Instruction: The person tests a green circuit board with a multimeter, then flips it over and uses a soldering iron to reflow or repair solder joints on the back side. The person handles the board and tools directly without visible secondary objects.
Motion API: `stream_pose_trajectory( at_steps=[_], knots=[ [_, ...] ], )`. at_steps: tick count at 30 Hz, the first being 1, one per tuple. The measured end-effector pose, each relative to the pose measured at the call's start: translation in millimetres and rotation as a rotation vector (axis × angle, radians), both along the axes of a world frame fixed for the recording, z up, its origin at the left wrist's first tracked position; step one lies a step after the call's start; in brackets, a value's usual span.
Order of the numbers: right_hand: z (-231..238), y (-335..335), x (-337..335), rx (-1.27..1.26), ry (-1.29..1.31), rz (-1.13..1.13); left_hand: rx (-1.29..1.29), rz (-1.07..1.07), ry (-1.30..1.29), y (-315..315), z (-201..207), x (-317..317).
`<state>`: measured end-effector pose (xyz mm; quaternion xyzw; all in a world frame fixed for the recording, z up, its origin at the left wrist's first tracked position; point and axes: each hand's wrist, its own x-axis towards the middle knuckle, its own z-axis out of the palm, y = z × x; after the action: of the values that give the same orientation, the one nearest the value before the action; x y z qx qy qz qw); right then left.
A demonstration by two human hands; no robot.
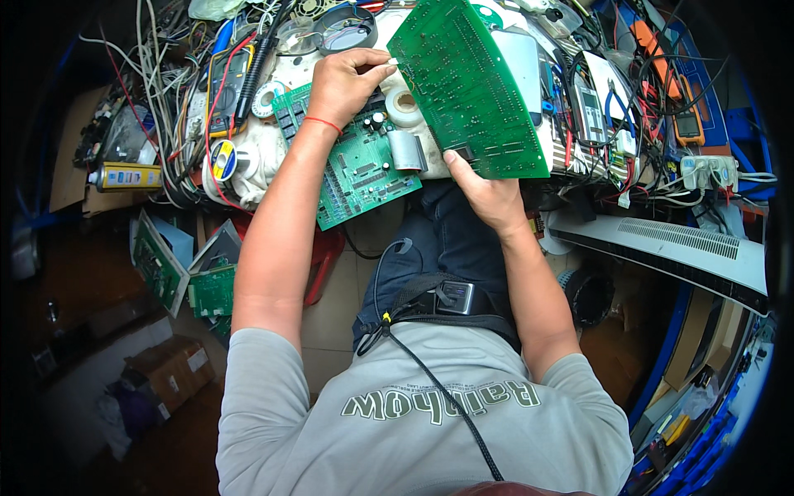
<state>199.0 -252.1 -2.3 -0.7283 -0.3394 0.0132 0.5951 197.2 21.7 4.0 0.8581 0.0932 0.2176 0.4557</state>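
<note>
- The big green circuit board (467,87) is up off the bench, solder side facing the camera, tilted so its long edges run from upper left down to lower right.
- Left hand (347,83) is on the board's upper left edge, fingers curled shut and pinching that rim, thumb pointing across toward the board; a red thread band sits on the wrist.
- Right hand (488,192) has the bottom edge, thumb pressed on the face near the lower left corner, fingers tucked behind and out of sight, so the board sits between the two grips, one high and left, one low and centre.
- Right under the raised board lies a second, smaller green board (364,169) flat on the bench, components up, with a grey cylindrical part (407,150) beside it.
- A roll of white tape (404,103) sits just below the left hand's knuckles.
- Further left: a spool of solder (222,159), a multimeter (229,87) and a yellow spray can (126,176) among tangled wires.
- To the right, a white slatted casing (662,244) stretches along the bench edge.
- Down on the floor at left, more green boards (211,291) lean together.
</note>
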Motion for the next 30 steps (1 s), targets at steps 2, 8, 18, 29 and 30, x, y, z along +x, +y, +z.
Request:
stream_pose_trajectory(
  at_steps=[2, 8, 18, 29, 30],
  knots=[
    [1.4, -5.5, 5.8, -0.008, 0.023, 0.016, -0.019, -0.033, 0.023, 4.9, 2.1, 0.4],
    [5.9, -5.8, 6.2, 0.026, 0.055, -0.102, -0.037, 0.059, 0.035, 5.5, 2.7, -7.1],
    [20.9, -55.7, -0.9, 0.067, 0.043, -0.326, -0.415, 0.607, -0.172, -17.6, -3.5, -173.5],
    [14.5, -70.0, -18.5, 0.182, 0.289, -0.161, -1.366, 0.244, -0.262, -95.3, -29.3, -218.4],
    [17.1, -72.5, -21.4, 0.18, 0.308, -0.157, -1.357, 0.231, -0.267, -93.9, -27.6, -218.1]
  ],
)
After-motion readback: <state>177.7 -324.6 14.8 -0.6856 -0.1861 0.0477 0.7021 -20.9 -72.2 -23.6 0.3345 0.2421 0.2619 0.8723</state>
